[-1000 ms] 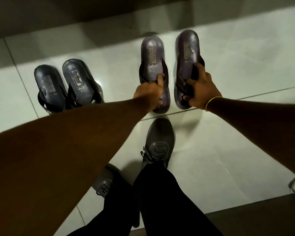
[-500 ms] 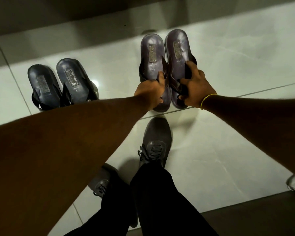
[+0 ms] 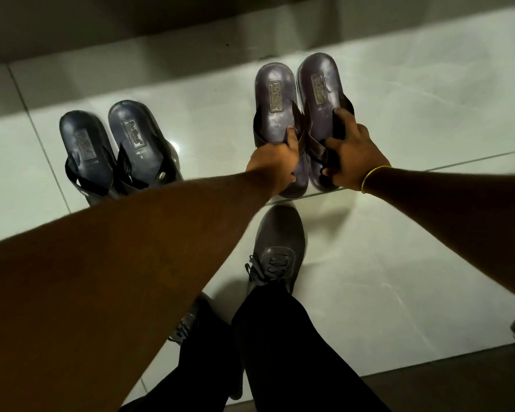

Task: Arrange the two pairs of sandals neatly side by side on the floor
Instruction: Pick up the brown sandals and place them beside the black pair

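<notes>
floor [image 3: 399,263]: pale glossy tiles with thin grout lines, a dark band along the far edge.

brown pair: two sandals lying side by side at upper right of centre, heels pointing away, long edges touching or all but touching.
- left brown sandal [image 3: 275,105]: purplish-brown footbed with a metal-look label, crossed straps at the near end.
- right brown sandal [image 3: 318,87]: same make, set a little further away than its partner.

left hand [image 3: 272,165]: closed round the strap end of the left brown sandal, thumb laid on the footbed, other fingers tucked under and out of sight.

right hand [image 3: 351,162]: closed round the strap end of the right brown sandal, fingers curled over the straps and outer edge, thumb toward the inner side. thin yellow band [image 3: 369,176] on the wrist.

whether the brown pair rests fully on the tiles or is lifted slightly cannot be told.

black pair [image 3: 113,147]: two dark sandals with black straps, side by side at the left, well apart from the brown pair, untouched; near ends hidden behind the left forearm.

person's own feet: grey laced shoe [image 3: 280,248] just below the brown pair, black trousers [image 3: 280,352] above it; second shoe mostly hidden.
</notes>
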